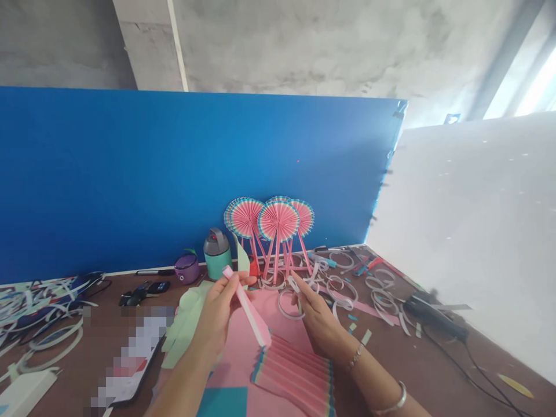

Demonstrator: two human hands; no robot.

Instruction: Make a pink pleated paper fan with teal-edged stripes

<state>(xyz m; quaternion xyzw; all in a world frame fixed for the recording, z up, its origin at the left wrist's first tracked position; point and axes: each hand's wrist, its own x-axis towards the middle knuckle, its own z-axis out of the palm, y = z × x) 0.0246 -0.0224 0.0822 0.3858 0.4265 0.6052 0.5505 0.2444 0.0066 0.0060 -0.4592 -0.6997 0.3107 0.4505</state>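
Note:
Between the fingers of my left hand point(219, 307) is a pink folded paper strip point(248, 313) with a pale band along it, slanting down to the right. Its lower end meets a pleated pink paper point(295, 370) with blue-and-cream edges, spread out below. My right hand point(319, 321) pinches a thin curled white strip point(290, 307), which loops down beside the fingers. Pink paper sheets point(264, 304) lie under both hands, with a teal piece point(223, 402) at the front.
Several finished round pink paper fans point(278, 221) lean against the blue partition point(130, 174). A teal flask point(218, 255) and purple pot point(186, 269) stand left of them. Curled white strips point(384, 292) and a black glue gun point(436, 315) lie right; a phone point(139, 359) lies left.

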